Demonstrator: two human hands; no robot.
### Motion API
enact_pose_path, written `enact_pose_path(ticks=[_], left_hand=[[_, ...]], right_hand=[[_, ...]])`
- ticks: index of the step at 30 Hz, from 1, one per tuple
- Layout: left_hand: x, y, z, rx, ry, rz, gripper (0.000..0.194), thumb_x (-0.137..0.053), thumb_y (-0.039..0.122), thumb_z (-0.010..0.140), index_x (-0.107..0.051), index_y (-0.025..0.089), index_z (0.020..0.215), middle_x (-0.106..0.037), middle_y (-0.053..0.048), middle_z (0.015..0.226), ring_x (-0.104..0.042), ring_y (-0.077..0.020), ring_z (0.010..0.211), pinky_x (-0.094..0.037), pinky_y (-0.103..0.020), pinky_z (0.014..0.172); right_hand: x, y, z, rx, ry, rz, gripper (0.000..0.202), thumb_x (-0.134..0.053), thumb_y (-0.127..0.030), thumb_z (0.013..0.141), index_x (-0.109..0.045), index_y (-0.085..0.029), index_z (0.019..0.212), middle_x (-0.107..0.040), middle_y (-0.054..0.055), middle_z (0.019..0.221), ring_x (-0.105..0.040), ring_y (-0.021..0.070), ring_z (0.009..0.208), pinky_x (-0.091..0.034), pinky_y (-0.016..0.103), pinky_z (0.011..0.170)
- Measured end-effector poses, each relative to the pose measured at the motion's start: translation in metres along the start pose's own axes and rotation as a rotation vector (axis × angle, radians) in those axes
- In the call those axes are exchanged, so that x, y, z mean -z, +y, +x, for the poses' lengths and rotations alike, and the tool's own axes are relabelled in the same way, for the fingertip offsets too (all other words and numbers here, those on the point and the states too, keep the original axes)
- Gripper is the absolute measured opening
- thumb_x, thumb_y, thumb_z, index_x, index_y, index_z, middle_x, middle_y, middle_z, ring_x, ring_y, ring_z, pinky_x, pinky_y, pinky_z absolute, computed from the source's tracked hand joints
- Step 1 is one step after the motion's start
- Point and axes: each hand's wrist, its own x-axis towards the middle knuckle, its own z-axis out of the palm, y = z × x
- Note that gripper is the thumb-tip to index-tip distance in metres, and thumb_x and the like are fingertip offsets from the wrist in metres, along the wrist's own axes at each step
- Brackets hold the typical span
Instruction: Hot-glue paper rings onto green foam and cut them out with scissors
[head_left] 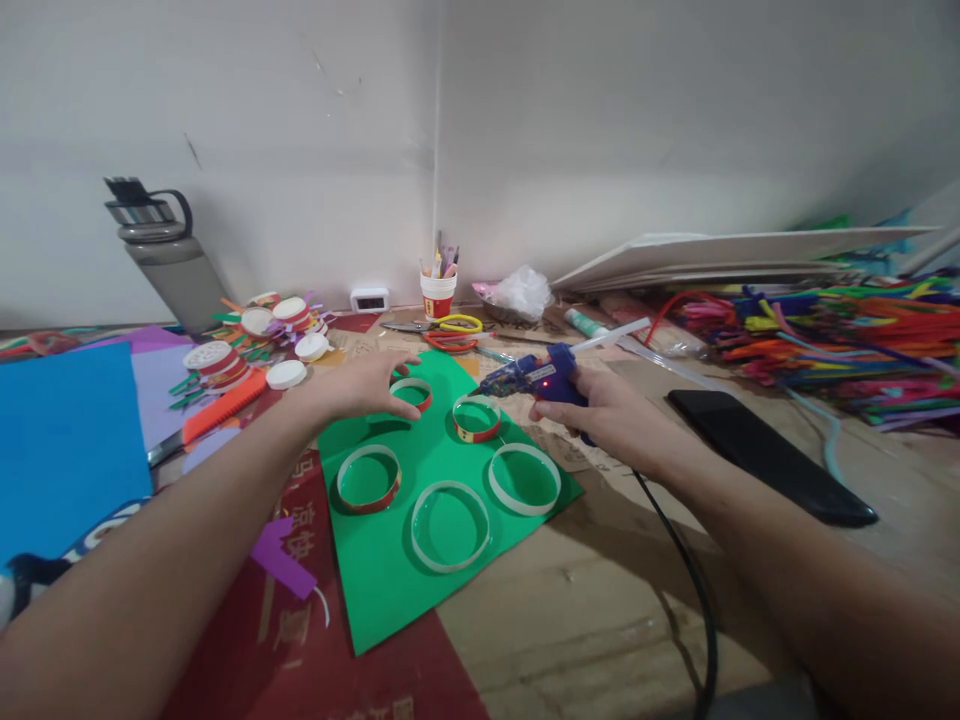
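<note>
- Gripping a blue plastic glue gun [553,378]: right hand [611,412], closed on handle; nozzle beside rim of red-and-white ring [478,436].
- Left hand [366,385]: thumb and fingers wide apart about second red-banded white ring [426,402]; contact: cannot tell.
- Both rings on flat green sheet [382,585], black rectangular phone [765,455] to its right.

Grey bottle [178,275], black phone [765,455], pale wall [600,110]

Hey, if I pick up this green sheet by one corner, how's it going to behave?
The green sheet looks thin, so it would probably bend rather than stay rigid. It seems light for its size. The five rings on it might slide or tip if they're loose; I can't tell whether they're stuck down.
</note>
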Motion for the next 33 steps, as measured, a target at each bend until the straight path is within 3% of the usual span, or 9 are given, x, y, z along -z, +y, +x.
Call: enact_pose_path(ticks=[5, 9, 15, 19, 29, 33], left_hand=[[-0.004, 0.0, 0.002, -0.009, 0.026, 0.059, 0.064, -0.067, 0.049, 0.076, -0.055, 0.025, 0.134, -0.058, -0.007, 0.14, -0.055, -0.0274, 0.125, -0.044, -0.036, 0.102], [-0.004, 0.002, 0.002, -0.056, 0.034, 0.031, 0.067, -0.067, 0.037, 0.076, -0.05, 0.024, 0.14, -0.053, -0.007, 0.146, -0.054, -0.0265, 0.126, -0.043, -0.036, 0.104], [-0.012, 0.006, 0.002, -0.019, 0.118, 0.003, 0.076, -0.066, 0.055, 0.076, -0.047, 0.023, 0.142, -0.051, -0.01, 0.147, -0.051, -0.0304, 0.13, -0.041, -0.041, 0.108], [-0.017, 0.008, 0.005, -0.021, 0.173, 0.017, 0.067, -0.068, 0.05, 0.076, -0.054, 0.022, 0.135, -0.056, -0.01, 0.142, -0.051, -0.0304, 0.13, -0.04, -0.041, 0.109], [0.004, 0.015, -0.008, -0.132, -0.114, -0.069, 0.087, -0.077, 0.047, 0.065, -0.043, 0.031, 0.144, -0.062, -0.005, 0.134, -0.06, -0.0256, 0.118, -0.047, -0.031, 0.092], [0.005, 0.019, -0.01, -0.097, -0.107, -0.054, 0.089, -0.076, 0.057, 0.063, -0.046, 0.028, 0.142, -0.056, -0.008, 0.141, -0.06, -0.0268, 0.117, -0.047, -0.031, 0.091]], right_hand=[[0.002, -0.002, 0.0, -0.012, -0.006, -0.022, 0.02, -0.066, -0.042, 0.075, -0.069, -0.023, 0.08, -0.069, 0.001, 0.073, -0.064, 0.0218, 0.072, -0.047, 0.029, 0.062], [0.004, 0.001, 0.0, -0.005, -0.033, -0.043, 0.021, -0.064, -0.043, 0.077, -0.069, -0.023, 0.081, -0.068, 0.002, 0.073, -0.063, 0.0225, 0.073, -0.047, 0.03, 0.063], [0.005, 0.004, 0.001, 0.039, -0.076, -0.053, 0.02, -0.061, -0.041, 0.081, -0.069, -0.024, 0.087, -0.072, 0.003, 0.087, -0.064, 0.0258, 0.087, -0.048, 0.035, 0.074], [0.003, 0.0, 0.0, 0.036, -0.042, -0.099, 0.015, -0.065, -0.038, 0.079, -0.07, -0.024, 0.083, -0.073, 0.004, 0.086, -0.066, 0.0262, 0.085, -0.049, 0.034, 0.073], [0.004, -0.003, -0.002, 0.041, -0.015, -0.098, 0.016, -0.067, -0.04, 0.077, -0.07, -0.024, 0.081, -0.073, 0.004, 0.082, -0.066, 0.0257, 0.08, -0.049, 0.032, 0.066], [0.005, -0.004, -0.002, 0.009, -0.02, -0.094, 0.015, -0.068, -0.038, 0.077, -0.07, -0.023, 0.079, -0.073, 0.003, 0.08, -0.066, 0.025, 0.078, -0.049, 0.032, 0.066]])
